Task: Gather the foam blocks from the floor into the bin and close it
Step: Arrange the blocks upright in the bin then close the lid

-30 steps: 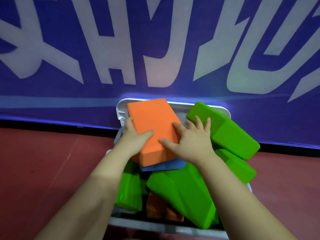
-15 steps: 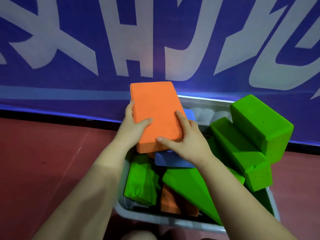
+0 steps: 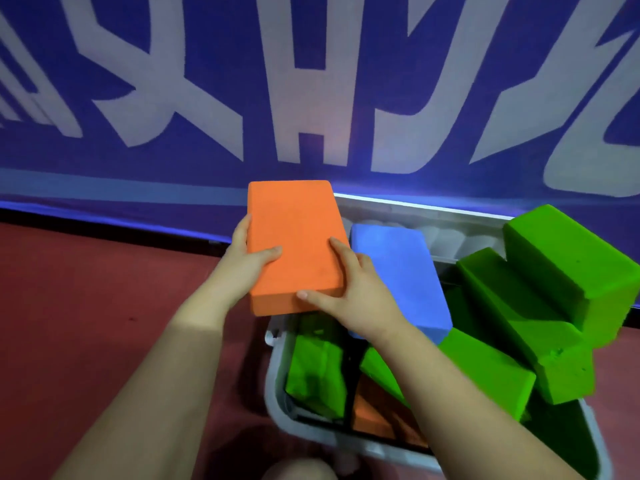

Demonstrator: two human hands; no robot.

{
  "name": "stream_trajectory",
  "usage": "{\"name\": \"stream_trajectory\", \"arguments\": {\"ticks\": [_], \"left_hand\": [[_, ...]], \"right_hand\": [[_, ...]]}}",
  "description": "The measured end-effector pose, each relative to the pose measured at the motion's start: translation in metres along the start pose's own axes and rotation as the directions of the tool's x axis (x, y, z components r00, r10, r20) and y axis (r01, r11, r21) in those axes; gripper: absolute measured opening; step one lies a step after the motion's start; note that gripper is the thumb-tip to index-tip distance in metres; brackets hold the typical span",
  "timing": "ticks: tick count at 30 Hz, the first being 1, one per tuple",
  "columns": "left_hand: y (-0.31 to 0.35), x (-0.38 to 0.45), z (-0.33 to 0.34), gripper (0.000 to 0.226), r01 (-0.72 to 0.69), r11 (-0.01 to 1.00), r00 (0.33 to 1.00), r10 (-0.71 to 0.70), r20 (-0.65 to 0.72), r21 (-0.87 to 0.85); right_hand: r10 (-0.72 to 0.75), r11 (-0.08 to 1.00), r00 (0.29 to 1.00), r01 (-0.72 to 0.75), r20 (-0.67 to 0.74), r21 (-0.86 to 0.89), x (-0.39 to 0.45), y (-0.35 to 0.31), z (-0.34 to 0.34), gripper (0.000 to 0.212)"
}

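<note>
Orange foam block (image 3: pixel 294 244) held flat, up over the near-left corner of the grey bin (image 3: pixel 277 382), long axis running away toward the blue banner (image 3: pixel 311 81). Clamped along both long sides: left hand (image 3: pixel 242 268) and right hand (image 3: pixel 360 289), thumbs on top. Open room inward, probably, down and right, beside the blue block (image 3: pixel 398 271) and the heaped green blocks (image 3: pixel 554 289).

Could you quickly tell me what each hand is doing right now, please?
Left hand: grips the left edge of the orange rectangular foam block.
Right hand: grips the same block's right near corner.
</note>
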State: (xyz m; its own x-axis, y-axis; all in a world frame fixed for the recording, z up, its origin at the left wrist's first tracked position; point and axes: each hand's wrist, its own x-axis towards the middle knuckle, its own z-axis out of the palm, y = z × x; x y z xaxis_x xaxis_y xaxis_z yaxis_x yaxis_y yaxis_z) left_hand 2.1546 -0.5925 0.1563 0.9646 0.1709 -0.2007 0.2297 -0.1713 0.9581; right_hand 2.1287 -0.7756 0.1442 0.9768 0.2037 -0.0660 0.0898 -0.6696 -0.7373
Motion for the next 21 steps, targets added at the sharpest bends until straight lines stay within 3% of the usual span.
{"name": "stream_trajectory", "arguments": {"ticks": [7,12,16,18,21], "left_hand": [[-0.057,0.005,-0.038,0.071,0.109,0.994,0.989,-0.105,-0.103,0.03],[-0.073,0.016,-0.03,0.068,0.121,0.992,0.992,-0.119,-0.039,0.04],[-0.073,0.029,-0.018,0.08,0.114,0.991,0.993,-0.113,-0.015,0.067],[-0.075,0.037,-0.01,0.072,0.139,0.99,0.99,-0.139,0.001,0.012],[-0.084,0.044,0.006,0.062,0.162,0.987,0.986,-0.161,0.036,-0.012]], "right_hand": [[0.005,0.999,0.998,-0.007,0.056,0.039,0.007,-0.002,0.063,0.101],[0.069,0.997,0.997,-0.069,0.024,0.031,0.004,0.01,0.078,0.102],[0.09,0.99,0.996,-0.089,0.003,-0.113,0.005,0.015,0.075,0.099],[0.081,0.976,0.997,-0.083,-0.018,-0.202,0.008,0.016,0.074,0.093],[-0.068,0.93,0.995,0.038,-0.07,-0.367,0.012,0.02,0.076,0.066]]}}
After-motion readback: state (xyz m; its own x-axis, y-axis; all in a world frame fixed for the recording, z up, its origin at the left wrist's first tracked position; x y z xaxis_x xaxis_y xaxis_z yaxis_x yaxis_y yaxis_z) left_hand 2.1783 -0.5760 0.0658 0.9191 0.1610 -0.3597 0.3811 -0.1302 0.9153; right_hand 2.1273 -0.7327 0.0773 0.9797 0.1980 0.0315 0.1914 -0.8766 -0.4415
